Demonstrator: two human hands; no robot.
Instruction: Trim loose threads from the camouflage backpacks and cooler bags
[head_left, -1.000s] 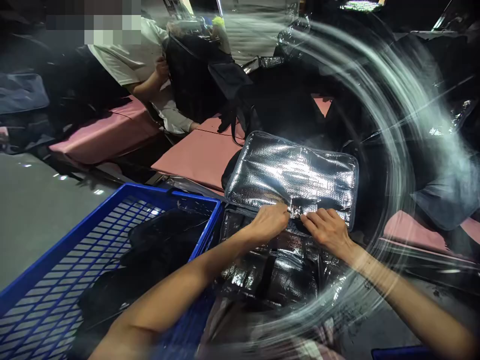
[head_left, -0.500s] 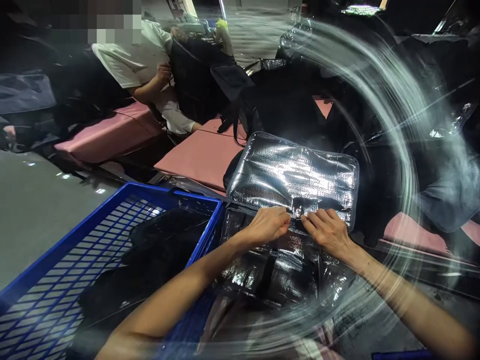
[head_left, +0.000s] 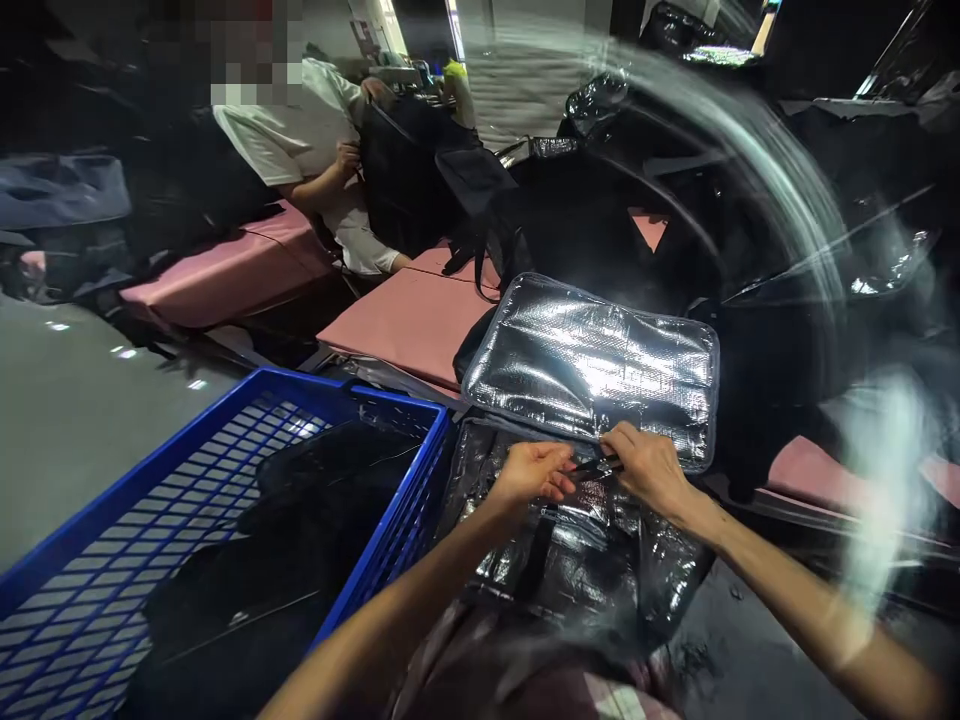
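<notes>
In front of me an insulated bag lies open, its silver-lined lid (head_left: 592, 350) folded back and its shiny foil interior (head_left: 585, 565) facing up. My right hand (head_left: 649, 468) is closed around what looks like a small pair of dark scissors (head_left: 596, 467), which points left over the bag near the lid's hinge edge. Just left of the tip, my left hand (head_left: 534, 472) has its fingers curled in a pinch. Whatever thin thing they may hold is too small to make out.
A blue plastic crate (head_left: 382, 400) with dark fabric pieces (head_left: 300, 540) stands at my left. Pink-topped benches (head_left: 405, 315) lie beyond it. Another person in a white shirt (head_left: 300, 130) handles a black bag (head_left: 405, 170). Dark bags are piled at the right.
Both hands have come slightly down from the lid's edge. My left hand has turned and its fingers have loosened. The dark scissors now show between the hands. The view has shifted slightly.
</notes>
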